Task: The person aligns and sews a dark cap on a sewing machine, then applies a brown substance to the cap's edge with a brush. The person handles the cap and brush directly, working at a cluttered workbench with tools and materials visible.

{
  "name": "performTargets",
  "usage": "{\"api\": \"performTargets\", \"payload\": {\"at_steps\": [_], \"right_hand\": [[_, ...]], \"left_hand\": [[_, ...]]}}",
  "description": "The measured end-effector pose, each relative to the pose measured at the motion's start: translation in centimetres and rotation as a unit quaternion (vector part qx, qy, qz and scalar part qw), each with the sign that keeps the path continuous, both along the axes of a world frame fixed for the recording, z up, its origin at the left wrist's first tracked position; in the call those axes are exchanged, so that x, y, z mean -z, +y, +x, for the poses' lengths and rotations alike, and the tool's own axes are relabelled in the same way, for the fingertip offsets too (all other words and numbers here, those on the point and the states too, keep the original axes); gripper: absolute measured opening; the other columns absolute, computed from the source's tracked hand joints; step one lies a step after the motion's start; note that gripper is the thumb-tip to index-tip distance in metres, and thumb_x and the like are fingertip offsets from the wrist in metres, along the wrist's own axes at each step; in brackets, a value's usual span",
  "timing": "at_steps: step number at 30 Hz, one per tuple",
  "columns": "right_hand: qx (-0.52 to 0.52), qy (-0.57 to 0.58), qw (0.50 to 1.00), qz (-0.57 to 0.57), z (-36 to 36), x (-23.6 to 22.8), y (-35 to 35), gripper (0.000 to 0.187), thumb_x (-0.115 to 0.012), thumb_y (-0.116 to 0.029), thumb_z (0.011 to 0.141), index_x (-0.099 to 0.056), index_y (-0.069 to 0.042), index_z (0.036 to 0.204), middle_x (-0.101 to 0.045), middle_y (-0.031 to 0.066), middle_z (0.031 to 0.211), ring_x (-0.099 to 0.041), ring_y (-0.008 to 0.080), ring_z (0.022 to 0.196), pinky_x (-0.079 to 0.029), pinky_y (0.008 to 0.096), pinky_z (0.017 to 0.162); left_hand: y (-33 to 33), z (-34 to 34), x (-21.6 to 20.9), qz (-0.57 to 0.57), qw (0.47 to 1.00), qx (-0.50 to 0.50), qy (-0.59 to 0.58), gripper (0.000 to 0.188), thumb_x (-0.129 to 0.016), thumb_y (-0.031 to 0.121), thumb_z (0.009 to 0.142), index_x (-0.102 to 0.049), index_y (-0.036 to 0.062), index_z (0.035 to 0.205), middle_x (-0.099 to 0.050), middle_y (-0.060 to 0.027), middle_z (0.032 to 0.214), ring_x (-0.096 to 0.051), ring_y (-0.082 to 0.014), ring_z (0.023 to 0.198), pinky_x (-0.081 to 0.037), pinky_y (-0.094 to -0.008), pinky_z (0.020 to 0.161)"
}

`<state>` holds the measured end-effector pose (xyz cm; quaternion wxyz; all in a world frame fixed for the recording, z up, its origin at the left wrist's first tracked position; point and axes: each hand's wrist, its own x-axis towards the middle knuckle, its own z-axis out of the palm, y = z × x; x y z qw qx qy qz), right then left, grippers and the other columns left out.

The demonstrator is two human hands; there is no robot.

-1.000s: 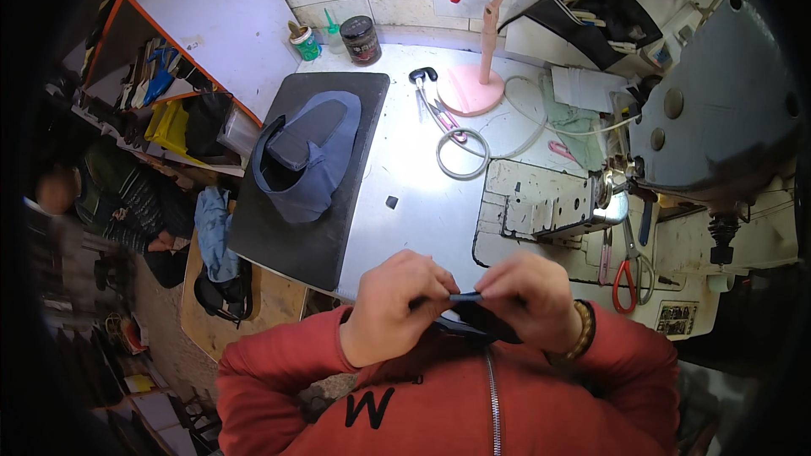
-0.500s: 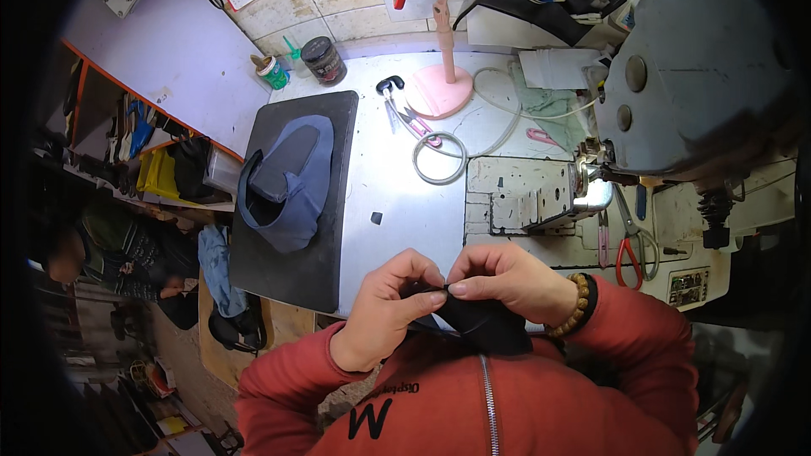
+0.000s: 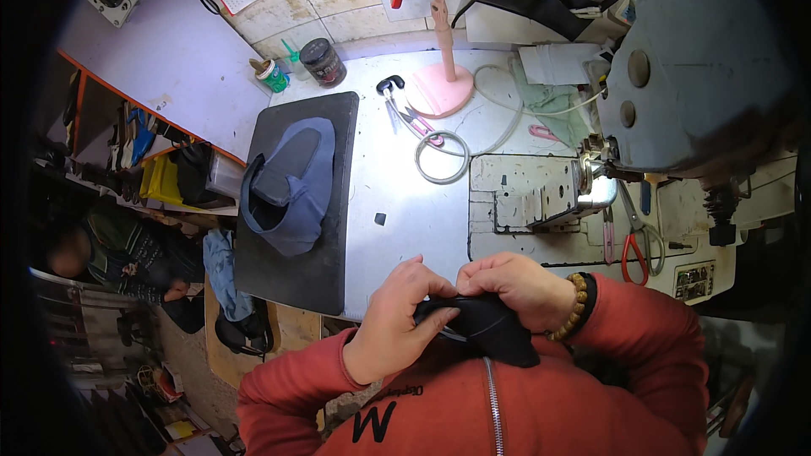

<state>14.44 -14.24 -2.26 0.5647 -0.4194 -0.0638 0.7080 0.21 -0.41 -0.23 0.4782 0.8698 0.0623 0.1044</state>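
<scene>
Close to my chest, both hands grip a black stitched piece (image 3: pixel 492 331), soft-looking and shaped like a shoe upper. My left hand (image 3: pixel 393 314) is closed on its left edge, thumb in front and fingers behind. With thumb and fingers together, my right hand (image 3: pixel 525 289) pinches the upper edge near the middle. The body of the piece hangs below, its tip toward the lower right. Some fingertips are hidden behind it. Left of my hands, a blue-grey shoe upper (image 3: pixel 314 211) lies on a black board (image 3: pixel 325 280).
A sewing machine (image 3: pixel 676 76) stands at the right, its narrow arm (image 3: pixel 553 207) over the table. Red-handled scissors (image 3: pixel 635 245) lie beside it. Farther back are a pink stand (image 3: pixel 439 93), a coiled tube (image 3: pixel 443 181) and a dark jar (image 3: pixel 323 63). Another person (image 3: pixel 127 253) sits at far left.
My hands and the black piece have come slightly lower. The left thumb and right fingertips, close together before, are now farther apart, and more of the piece's upper edge shows.
</scene>
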Motion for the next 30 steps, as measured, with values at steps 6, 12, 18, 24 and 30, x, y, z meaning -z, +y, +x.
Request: {"api": "performTargets", "payload": {"at_steps": [6,12,18,24,30], "right_hand": [[-0.038,-0.025,0.999,-0.001,0.0,0.0,0.0,0.014,-0.05,-0.007,0.084,-0.055,-0.006,0.071,-0.049,-0.0044,0.069,-0.042,0.005,0.06,-0.036,0.0194,0.057],[-0.073,-0.278,0.957,0.047,0.4,-0.5,-0.1,0.011,-0.054,-0.011,0.085,-0.058,-0.004,0.078,-0.053,0.0006,0.072,-0.049,0.0107,0.066,-0.041,0.0247,0.061],[-0.091,-0.52,0.823,0.209,1.0,-0.7,-1.0,0.016,-0.065,-0.017,0.082,-0.059,-0.003,0.086,-0.058,0.0107,0.083,-0.057,0.0266,0.076,-0.046,0.0337,0.068],[-0.117,-0.551,0.804,0.188,0.9,0.0,-0.8,0.014,-0.066,-0.014,0.081,-0.06,-0.002,0.086,-0.058,0.0111,0.082,-0.058,0.0273,0.076,-0.046,0.0341,0.068],[-0.062,-0.408,0.904,0.111,1.3,0.9,-0.2,0.015,-0.066,-0.014,0.083,-0.062,0.0,0.085,-0.06,0.0039,0.078,-0.054,0.0124,0.072,-0.044,0.0256,0.067]], "left_hand": [[0.6,0.1,0.3,0.037,0.999,0.035,-0.014,0.02,-0.074,0.0,0.07,-0.059,0.0048,0.082,-0.059,-0.0065,0.074,-0.057,-0.0263,0.075,-0.042,-0.0473,0.096],[2.1,0.4,-0.1,-0.109,0.984,0.086,0.115,0.012,-0.072,0.006,0.077,-0.062,0.0029,0.083,-0.057,-0.0056,0.076,-0.054,-0.0194,0.073,-0.045,-0.0293,0.075],[2.3,0.4,0.4,-0.144,0.977,0.103,0.12,0.01,-0.07,0.007,0.08,-0.064,0.0013,0.086,-0.057,-0.0049,0.078,-0.054,-0.016,0.075,-0.042,-0.0271,0.069],[2.9,0.9,0.8,-0.2,0.951,0.124,0.199,0.008,-0.067,0.006,0.083,-0.065,0.0009,0.088,-0.059,-0.0048,0.08,-0.054,-0.0144,0.076,-0.042,-0.0269,0.072],[3.9,1.1,1.0,-0.354,0.911,0.035,0.211,0.016,-0.063,0.005,0.087,-0.065,-0.0002,0.101,-0.063,-0.0005,0.09,-0.055,-0.0084,0.085,-0.044,-0.0222,0.079]]}}
